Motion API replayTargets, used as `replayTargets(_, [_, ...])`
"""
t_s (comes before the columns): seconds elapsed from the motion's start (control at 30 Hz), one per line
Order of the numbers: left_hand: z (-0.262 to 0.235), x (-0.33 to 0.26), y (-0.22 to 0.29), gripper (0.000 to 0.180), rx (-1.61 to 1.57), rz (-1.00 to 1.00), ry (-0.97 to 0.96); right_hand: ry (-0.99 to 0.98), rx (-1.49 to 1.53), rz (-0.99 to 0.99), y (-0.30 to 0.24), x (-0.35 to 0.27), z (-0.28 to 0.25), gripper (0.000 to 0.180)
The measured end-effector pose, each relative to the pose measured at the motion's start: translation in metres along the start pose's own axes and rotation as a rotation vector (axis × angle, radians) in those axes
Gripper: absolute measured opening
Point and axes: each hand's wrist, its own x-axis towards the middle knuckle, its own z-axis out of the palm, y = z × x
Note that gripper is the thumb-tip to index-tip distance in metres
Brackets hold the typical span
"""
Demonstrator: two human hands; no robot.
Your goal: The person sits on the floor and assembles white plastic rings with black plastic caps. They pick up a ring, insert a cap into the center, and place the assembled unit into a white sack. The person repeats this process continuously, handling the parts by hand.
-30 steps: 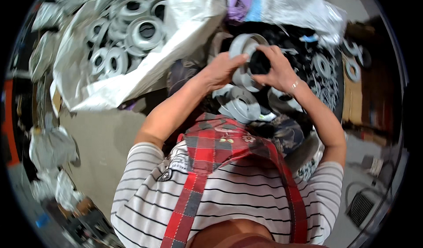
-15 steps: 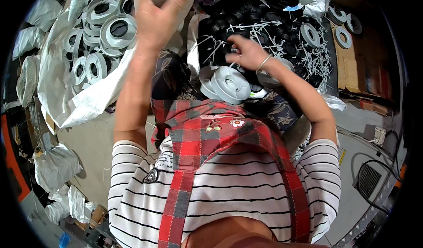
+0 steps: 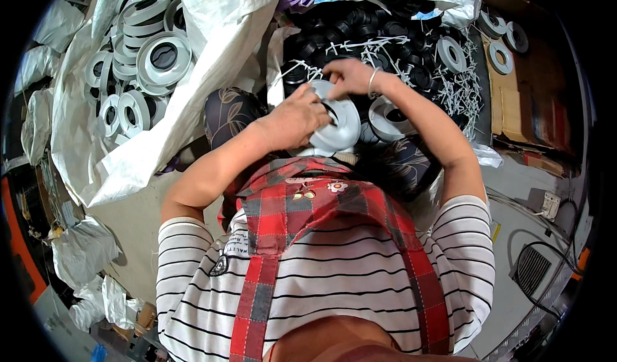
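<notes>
Hands both on one grey plastic ring [image 3: 339, 125], held over the lap w/ its hole facing up. Left hand [image 3: 297, 119] grips its left edge, fingers curled onto the rim; right hand [image 3: 347, 76] pinches the top edge. Just right of it sits another grey ring [image 3: 393, 117]. Black rings [image 3: 360, 31] piled behind, white sack [image 3: 193, 98] w/ more grey ones on the left.

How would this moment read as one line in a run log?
left hand: grips round grey plastic ring | right hand: touches ring's top edge | behind: black plastic caps
</notes>
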Motion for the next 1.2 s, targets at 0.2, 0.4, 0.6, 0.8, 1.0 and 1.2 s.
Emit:
replayTargets(0.2, [-0.016, 0.01, -0.017, 0.049, -0.916, -0.797, 0.588, 0.272, -0.642, 0.134, 0.07, 0.005, 0.002, 0.027])
replayTargets(0.4, [-0.002, 0.007, -0.036, 0.036, -1.532, -0.828, 0.902, 0.804, -0.212, -0.305, -0.012, -0.01, 0.004, 0.01])
replayTargets(0.6, [-0.011, 0.014, -0.004, 0.038, -1.864, -0.64, 0.814, 0.503, 0.096, -0.133, -0.074, -0.042, -0.003, 0.027])
replayTargets(0.8, [-0.025, 0.004, 0.015, 0.042, -1.774, -0.662, 0.723, 0.39, -0.306, -0.091, -0.101, -0.053, -0.008, 0.072])
replayTargets(1.0, [-0.03, -0.01, 0.007, 0.05, -1.755, -0.71, 0.487, 0.231, -0.611, -0.428, -0.121, -0.066, -0.012, 0.075])
replayTargets(1.2, [-0.035, -0.012, 0.014, 0.046, -1.824, -0.716, 0.493, 0.3, -0.433, -0.401, -0.11, -0.062, -0.001, 0.075])
